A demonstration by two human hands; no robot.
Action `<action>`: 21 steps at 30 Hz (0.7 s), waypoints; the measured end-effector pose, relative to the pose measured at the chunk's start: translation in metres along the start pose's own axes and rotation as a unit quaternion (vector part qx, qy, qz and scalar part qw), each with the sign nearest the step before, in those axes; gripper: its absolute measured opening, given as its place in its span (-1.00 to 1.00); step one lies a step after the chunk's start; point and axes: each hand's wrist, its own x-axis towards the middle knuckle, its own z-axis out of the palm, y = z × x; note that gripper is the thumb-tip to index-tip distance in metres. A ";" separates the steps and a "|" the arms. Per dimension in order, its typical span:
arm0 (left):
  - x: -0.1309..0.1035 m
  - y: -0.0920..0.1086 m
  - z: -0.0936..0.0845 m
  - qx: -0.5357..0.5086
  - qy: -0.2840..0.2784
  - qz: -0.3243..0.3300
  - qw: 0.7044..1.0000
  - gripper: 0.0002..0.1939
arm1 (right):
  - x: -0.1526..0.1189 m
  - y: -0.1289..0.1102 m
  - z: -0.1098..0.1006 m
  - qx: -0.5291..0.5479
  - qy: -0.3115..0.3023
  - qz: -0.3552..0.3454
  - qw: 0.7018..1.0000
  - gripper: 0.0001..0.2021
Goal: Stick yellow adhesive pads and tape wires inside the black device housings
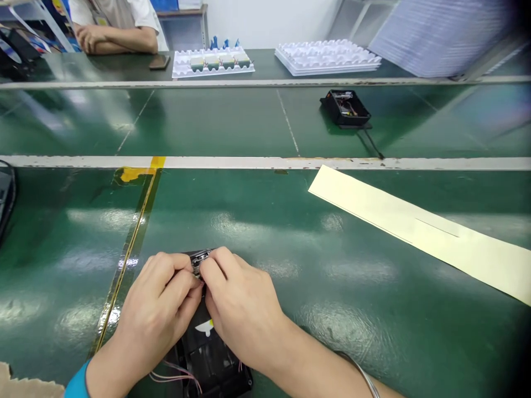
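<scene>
A black plastic housing (pixel 213 356) lies on the green bench below my hands, with thin pinkish wires (pixel 176 373) coming out at its lower left. Over its far end, my left hand (pixel 160 304) and my right hand (pixel 240 304) meet with fingers pinched together. Between the fingertips shows a small dark part with a metallic shine (pixel 199 258); its kind I cannot make out. A white and yellow piece (pixel 204 327) sits inside the housing, partly behind my right hand. What each thumb presses on is hidden.
A long pale yellow strip (pixel 398 221) lies at right. Beyond the white ledge (pixel 232 162) sits an open black box (pixel 346 108) with a cable. White trays (pixel 327 55) and a phone (pixel 159 62) are at the back, where a person with folded arms (pixel 116 40) sits.
</scene>
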 end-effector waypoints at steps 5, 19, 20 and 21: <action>0.002 0.000 -0.003 0.016 -0.003 0.014 1.000 -0.89 | 0.000 -0.002 0.004 -0.033 0.015 0.006 0.999 -0.79; 0.010 0.010 -0.002 0.035 -0.034 -0.023 0.999 -0.81 | 0.001 0.009 -0.007 0.093 -0.014 0.000 0.996 -0.85; 0.010 0.010 -0.001 0.035 -0.032 -0.023 0.999 -0.80 | 0.000 0.011 -0.008 0.109 -0.009 -0.007 0.994 -0.87; 0.010 0.010 -0.001 0.037 -0.032 -0.022 0.999 -0.80 | -0.001 0.012 -0.008 0.114 -0.003 -0.013 0.993 -0.89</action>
